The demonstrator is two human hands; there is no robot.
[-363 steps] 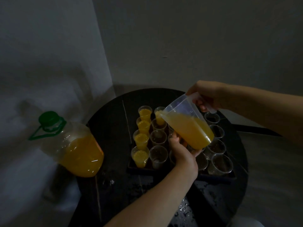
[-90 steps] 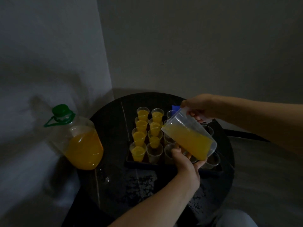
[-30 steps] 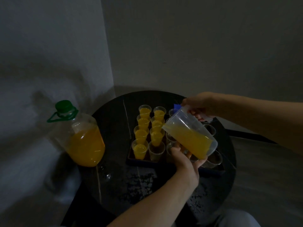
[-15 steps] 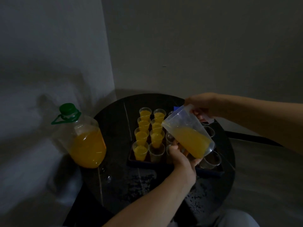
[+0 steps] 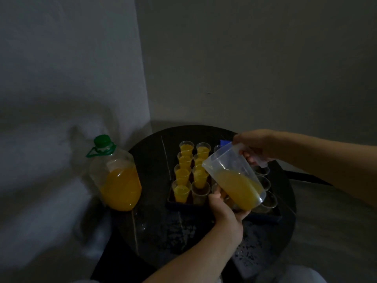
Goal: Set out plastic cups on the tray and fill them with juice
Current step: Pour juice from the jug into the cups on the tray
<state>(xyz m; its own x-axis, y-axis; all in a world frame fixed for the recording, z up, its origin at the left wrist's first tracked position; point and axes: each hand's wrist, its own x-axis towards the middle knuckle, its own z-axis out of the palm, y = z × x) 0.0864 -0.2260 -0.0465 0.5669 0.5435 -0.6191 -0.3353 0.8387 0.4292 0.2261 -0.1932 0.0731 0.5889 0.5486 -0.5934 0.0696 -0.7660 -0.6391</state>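
Tray point(image 5: 183, 205) on dark round corner table point(image 5: 151, 160)

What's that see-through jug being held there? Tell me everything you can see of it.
The jug is clear plastic, tapering toward its base, with a side handle. It is held tilted above the cups on the tray, mouth toward the left, base lower. Roughly its lower half holds orange juice. The right hand grips the handle; the left hand cups the base from below.

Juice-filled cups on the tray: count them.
7 filled cups: four form the left column, three the far end of the second; the plastic jug may hide others.
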